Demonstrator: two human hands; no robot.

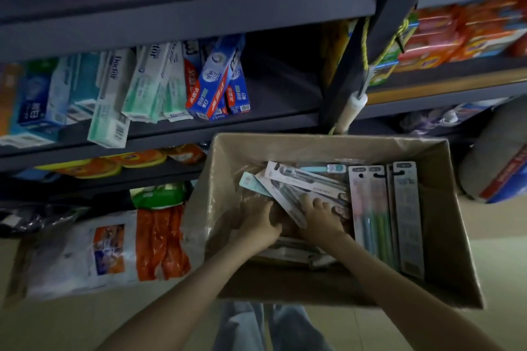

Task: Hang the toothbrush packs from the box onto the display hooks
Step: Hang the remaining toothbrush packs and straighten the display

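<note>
Inside box [445,208] | right hand [322,216] flat, fingers spread, on grey toothbrush pack [299,179] | left hand [261,225] just beside it (grip unclear)

The box [228,157] stands open on top, free to reach from above. Upright packs [406,222] crowd its right wall. Loose packs [302,184] lie slanted across the middle, where the left hand [256,225] and right hand [322,218] sit. A shelf post [349,65] and hanging roller [349,114] rise just behind its far rim.

Left hand [261,225]: fingers curled, palm down — grip unclear
Right hand [322,216]: fingers spread, palm down
Forearms [199,273]: bare, extended forward
</note>
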